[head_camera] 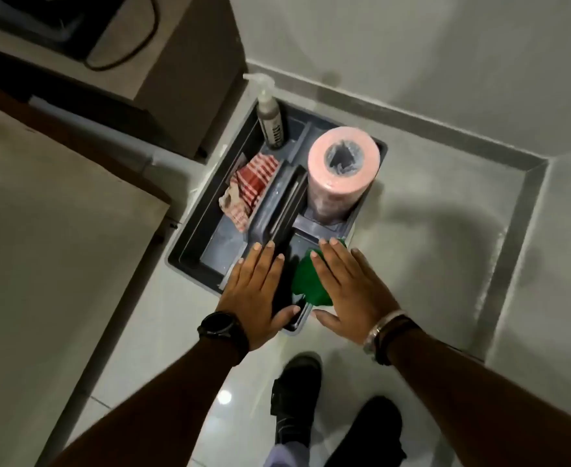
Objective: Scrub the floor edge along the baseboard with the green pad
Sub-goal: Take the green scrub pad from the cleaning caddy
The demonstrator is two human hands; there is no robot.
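The green pad (306, 281) lies in the near right compartment of a dark grey caddy (189, 254) that stands on the pale tiled floor. My right hand (350, 291) is spread flat above the pad, fingers apart, covering its right part. My left hand (257, 291), with a black watch on the wrist, hovers flat over the caddy's near end beside the centre handle, holding nothing. The grey baseboard (510, 251) runs along the right wall and meets the back wall's baseboard in a corner.
In the caddy stand a spray bottle (269, 112) and a pink roll (339, 173); a red checked cloth (248, 190) lies in the left compartment. A brown cabinet (183, 72) and a pale counter (48, 230) stand at left. My dark shoes (297, 399) are on the floor below.
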